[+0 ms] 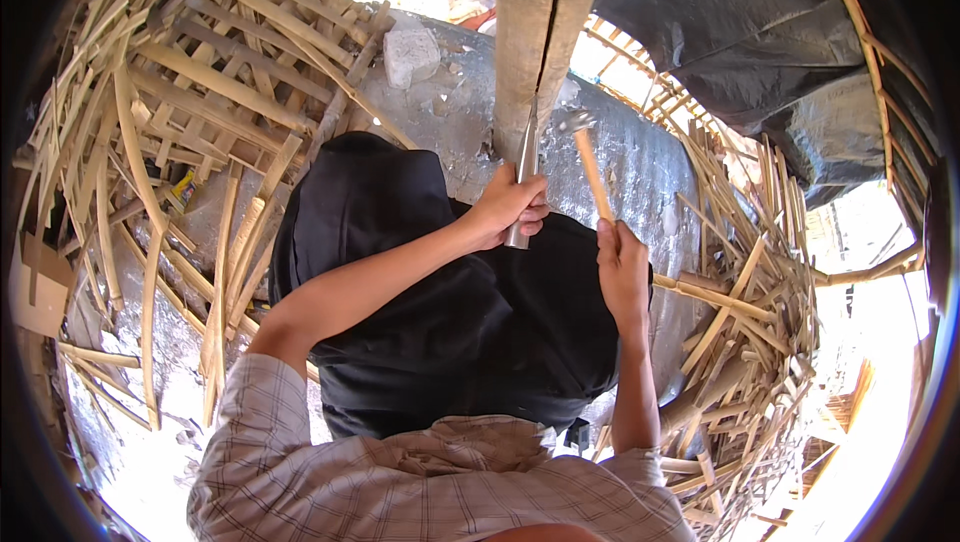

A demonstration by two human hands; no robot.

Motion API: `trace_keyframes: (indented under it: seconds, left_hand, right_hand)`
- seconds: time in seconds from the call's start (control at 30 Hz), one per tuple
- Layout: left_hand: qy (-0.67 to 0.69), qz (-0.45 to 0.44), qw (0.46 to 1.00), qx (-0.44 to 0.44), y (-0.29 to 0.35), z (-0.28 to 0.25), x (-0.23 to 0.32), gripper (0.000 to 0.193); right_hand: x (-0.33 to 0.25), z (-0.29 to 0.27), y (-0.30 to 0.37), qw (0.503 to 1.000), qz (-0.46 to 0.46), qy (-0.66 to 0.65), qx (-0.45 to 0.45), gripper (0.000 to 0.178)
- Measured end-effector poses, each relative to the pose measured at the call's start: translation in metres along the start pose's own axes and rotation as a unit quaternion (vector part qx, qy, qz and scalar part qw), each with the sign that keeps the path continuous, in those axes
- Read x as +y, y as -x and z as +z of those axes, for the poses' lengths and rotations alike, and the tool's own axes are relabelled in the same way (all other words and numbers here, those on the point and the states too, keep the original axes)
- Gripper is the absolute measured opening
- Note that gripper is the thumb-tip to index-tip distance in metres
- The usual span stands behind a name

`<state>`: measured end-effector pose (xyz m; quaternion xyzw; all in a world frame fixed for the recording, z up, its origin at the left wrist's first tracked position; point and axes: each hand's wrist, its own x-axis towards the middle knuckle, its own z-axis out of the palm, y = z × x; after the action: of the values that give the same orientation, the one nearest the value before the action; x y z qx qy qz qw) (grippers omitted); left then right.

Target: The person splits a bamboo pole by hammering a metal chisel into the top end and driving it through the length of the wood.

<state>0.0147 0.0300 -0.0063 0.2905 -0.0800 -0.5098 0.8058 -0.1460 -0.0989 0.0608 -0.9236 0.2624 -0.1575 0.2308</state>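
A thick bamboo pole (518, 52) extends away from my lap toward the top of the view, with a long dark split down its length. My left hand (505, 210) is wrapped round a shiny metal chisel (528, 150), whose narrow end meets the near end of the split. How deep that tip sits cannot be made out. To the right, my right hand (623, 264) grips the wooden handle of a hammer (594, 177). The hammer's metal head is raised beside the pole, apart from the chisel.
Bamboo lattice (235, 62) and loose strips (225, 292) lie at left. More split bamboo (735, 342) is heaped at right. A pale block (411, 56) rests beyond my left knee, a cardboard box (40, 287) at far left. Black plastic sheeting (745, 27) hangs at upper right.
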Motion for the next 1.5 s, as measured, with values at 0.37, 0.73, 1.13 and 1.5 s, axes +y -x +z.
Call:
trace_keyframes:
  seconds: [0.37, 0.73, 1.13, 1.5]
  left_hand:
    - [-0.051, -0.021, 0.998, 0.028, -0.003, 0.016, -0.019, 0.019]
    - [-0.074, -0.035, 0.997, 0.005, -0.018, 0.012, -0.020, 0.021]
    - [-0.071, -0.039, 0.997, -0.020, -0.027, 0.008, -0.011, 0.021]
    - [-0.055, -0.051, 0.997, -0.015, -0.033, 0.009, -0.006, 0.021]
  right_hand:
    - [0.037, 0.009, 0.003, 1.000, -0.009, -0.008, -0.006, 0.034]
    - [0.018, -0.008, -0.005, 0.996, -0.060, 0.059, -0.003, 0.032]
    - [0.030, -0.009, -0.027, 1.000, 0.027, -0.011, 0.010, 0.037]
    - [0.018, -0.026, -0.037, 0.997, -0.061, 0.039, 0.005, 0.034]
